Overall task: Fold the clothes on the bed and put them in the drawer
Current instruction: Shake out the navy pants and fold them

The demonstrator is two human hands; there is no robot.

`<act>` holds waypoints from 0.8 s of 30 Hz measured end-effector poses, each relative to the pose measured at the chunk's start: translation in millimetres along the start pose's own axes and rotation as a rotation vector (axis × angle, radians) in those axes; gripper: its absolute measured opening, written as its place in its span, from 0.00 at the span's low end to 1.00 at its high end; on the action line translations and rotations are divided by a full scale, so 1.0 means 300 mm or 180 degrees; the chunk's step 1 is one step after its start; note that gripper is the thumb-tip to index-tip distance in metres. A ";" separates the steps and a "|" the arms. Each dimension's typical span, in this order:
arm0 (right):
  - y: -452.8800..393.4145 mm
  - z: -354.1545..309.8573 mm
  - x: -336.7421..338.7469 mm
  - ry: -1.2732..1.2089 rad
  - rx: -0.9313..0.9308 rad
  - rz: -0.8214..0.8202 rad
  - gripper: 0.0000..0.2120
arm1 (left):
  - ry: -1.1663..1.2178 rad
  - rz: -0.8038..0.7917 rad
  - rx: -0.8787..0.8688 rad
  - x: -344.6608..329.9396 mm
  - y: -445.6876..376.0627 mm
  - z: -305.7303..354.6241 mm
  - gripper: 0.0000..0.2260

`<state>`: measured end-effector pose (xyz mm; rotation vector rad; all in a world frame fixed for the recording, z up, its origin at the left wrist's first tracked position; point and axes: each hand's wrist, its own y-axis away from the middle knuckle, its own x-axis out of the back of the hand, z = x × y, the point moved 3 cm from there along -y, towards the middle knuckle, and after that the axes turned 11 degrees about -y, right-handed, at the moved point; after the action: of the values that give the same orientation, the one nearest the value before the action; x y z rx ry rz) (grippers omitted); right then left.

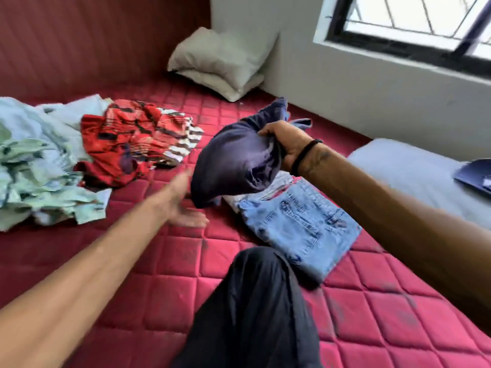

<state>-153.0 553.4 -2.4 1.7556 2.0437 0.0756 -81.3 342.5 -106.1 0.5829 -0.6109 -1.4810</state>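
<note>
My right hand (288, 144) grips a bunched dark navy garment (233, 166) and holds it above the red quilted mattress (164, 258). Blurred with motion, my left hand (183, 200) reaches out with straight fingers just left of and below the garment, holding nothing. Folded blue jeans (300, 224) lie on the mattress under my right forearm, with a striped cloth edge beneath them. A red patterned garment (127, 142) and a pile of pale green and light blue clothes (34, 166) lie unfolded at the left.
Two beige pillows (220, 62) lean in the far corner by the white wall. A grey pillow (414, 176) with a dark blue item (475, 176) on it lies at the right. My knee in black trousers (255, 301) is in the foreground. A window is at top right.
</note>
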 end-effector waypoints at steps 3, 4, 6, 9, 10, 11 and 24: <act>0.057 -0.071 0.146 -0.0381 0.0240 -0.0001 0.11 | 0.1287 -0.1192 -0.0195 -0.220 -0.047 0.015 0.28; 0.076 -0.087 0.190 -0.0509 0.0349 -0.0032 0.10 | 0.1647 -0.1142 -0.0389 -0.274 -0.054 0.048 0.23; 0.113 -0.096 0.290 -0.0728 0.0509 0.0014 0.10 | 0.2005 -0.0771 -0.0750 -0.347 -0.090 0.120 0.10; 0.144 -0.020 0.470 -0.1017 0.0617 0.0109 0.08 | 0.1389 -0.0205 -0.1374 -0.381 -0.162 0.163 0.06; 0.138 0.038 0.536 -0.1089 0.0559 0.0162 0.08 | 0.1085 0.0007 -0.1496 -0.380 -0.199 0.145 0.08; 0.131 0.117 0.606 -0.1148 0.0440 0.0218 0.07 | 0.0781 0.0175 -0.1578 -0.378 -0.243 0.112 0.09; -0.051 0.535 0.996 0.0080 0.0458 0.2053 0.19 | -0.0852 0.0336 -0.1240 -0.367 -0.390 -0.145 0.13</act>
<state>-137.5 796.1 -239.3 2.4473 1.4475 0.1486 -135.7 450.7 -220.5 0.0496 -0.5294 -1.5373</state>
